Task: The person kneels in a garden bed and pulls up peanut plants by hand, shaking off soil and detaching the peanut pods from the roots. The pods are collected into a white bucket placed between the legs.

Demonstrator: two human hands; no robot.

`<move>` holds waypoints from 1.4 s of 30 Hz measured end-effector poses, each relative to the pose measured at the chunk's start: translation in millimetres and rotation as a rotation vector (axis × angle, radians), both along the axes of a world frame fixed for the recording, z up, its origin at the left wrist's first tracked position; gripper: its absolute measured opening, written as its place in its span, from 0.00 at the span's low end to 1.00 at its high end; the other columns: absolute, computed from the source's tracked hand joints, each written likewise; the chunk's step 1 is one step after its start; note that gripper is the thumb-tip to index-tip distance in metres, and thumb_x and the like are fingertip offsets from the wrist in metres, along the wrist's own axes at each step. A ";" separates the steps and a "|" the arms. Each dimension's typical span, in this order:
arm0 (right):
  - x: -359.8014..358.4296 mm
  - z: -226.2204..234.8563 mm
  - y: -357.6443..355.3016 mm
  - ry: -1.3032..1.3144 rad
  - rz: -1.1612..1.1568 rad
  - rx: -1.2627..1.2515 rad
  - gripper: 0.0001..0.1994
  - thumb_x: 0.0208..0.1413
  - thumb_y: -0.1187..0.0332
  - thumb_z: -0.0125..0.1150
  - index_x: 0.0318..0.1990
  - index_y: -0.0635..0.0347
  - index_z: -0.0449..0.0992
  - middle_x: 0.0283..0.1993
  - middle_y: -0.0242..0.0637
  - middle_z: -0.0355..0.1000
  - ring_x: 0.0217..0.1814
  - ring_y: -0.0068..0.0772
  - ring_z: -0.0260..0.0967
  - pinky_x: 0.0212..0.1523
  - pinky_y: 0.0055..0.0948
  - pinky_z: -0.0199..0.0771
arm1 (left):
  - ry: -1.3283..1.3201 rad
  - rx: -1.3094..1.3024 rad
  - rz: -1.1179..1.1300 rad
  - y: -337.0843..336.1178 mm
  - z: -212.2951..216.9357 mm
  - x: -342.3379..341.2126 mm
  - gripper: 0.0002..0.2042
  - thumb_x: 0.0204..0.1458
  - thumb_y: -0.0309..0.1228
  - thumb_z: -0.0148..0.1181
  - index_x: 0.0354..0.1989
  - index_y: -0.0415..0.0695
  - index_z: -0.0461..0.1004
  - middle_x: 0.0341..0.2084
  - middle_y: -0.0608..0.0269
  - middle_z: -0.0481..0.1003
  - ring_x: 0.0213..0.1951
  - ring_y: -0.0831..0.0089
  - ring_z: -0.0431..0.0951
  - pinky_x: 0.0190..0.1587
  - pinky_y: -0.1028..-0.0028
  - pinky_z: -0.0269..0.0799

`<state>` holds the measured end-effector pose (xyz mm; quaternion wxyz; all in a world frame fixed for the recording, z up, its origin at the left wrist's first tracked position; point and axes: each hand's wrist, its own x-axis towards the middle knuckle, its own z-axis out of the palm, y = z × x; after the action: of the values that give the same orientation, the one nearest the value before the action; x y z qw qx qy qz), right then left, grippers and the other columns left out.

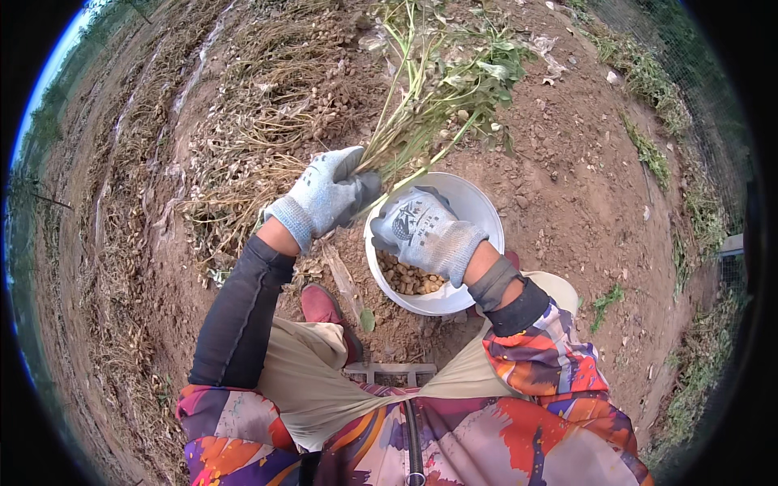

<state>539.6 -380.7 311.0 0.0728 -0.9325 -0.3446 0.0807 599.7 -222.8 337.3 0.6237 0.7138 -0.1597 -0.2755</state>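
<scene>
Patterned jacket (pixel 470 441), left hand (pixel 324 190) gripping plant stems (pixel 399 144), right hand (pixel 425 231) over bucket (pixel 482 209), grip hidden

1. Farm field (pixel 567 235) for sure: rows of dried plants (pixel 251 150) left of the gloved fingers (pixel 369 188).
2. Bare brown dirt (pixel 583 146) right of them.
3. Mesh fence (pixel 698 89) way further right, sky (pixel 71 50) far left.

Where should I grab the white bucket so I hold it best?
Probably by the bucket's rim, from the far right side, thumb inside and fingers outside. That edge looks thin and is uncovered there, while the right hand reaches in over the near right part and green stems lean by the far left.
</scene>
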 end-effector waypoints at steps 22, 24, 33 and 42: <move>0.5 -9.7 -0.6 0.521 -0.452 0.927 0.17 0.54 0.61 0.54 0.47 0.61 0.68 0.41 0.39 0.70 0.45 0.36 0.70 0.43 0.32 0.70 | 0.277 -0.844 -0.121 33.9 23.3 3.8 0.12 0.57 0.37 0.45 0.28 0.40 0.64 0.18 0.65 0.63 0.15 0.82 0.59 0.17 0.79 0.58; 1.0 -0.9 7.5 0.813 -0.422 1.283 0.20 0.55 0.59 0.55 0.51 0.59 0.66 0.41 0.32 0.69 0.44 0.27 0.68 0.42 0.27 0.69 | 0.292 -0.861 -0.118 31.7 30.0 0.6 0.10 0.56 0.35 0.48 0.28 0.41 0.63 0.19 0.66 0.63 0.16 0.82 0.58 0.18 0.79 0.57; -3.1 3.0 18.2 0.953 -0.302 1.249 0.17 0.53 0.61 0.56 0.47 0.63 0.71 0.36 0.29 0.70 0.36 0.18 0.63 0.38 0.20 0.66 | 0.408 -0.966 -0.112 33.3 28.4 0.5 0.10 0.57 0.34 0.46 0.27 0.42 0.62 0.18 0.67 0.61 0.14 0.82 0.54 0.16 0.81 0.53; 17.3 2.8 -2.3 0.265 -0.573 -0.105 0.12 0.51 0.62 0.51 0.36 0.61 0.74 0.36 0.48 0.73 0.40 0.48 0.72 0.39 0.43 0.70 | 0.475 -0.763 -0.109 26.5 14.3 -4.4 0.11 0.57 0.34 0.45 0.30 0.37 0.64 0.18 0.60 0.64 0.08 0.84 0.56 0.10 0.80 0.53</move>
<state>557.0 -383.1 313.7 0.0886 -0.9754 -0.0510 0.1952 595.4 -196.4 351.7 0.8462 0.3402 -0.1397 -0.3856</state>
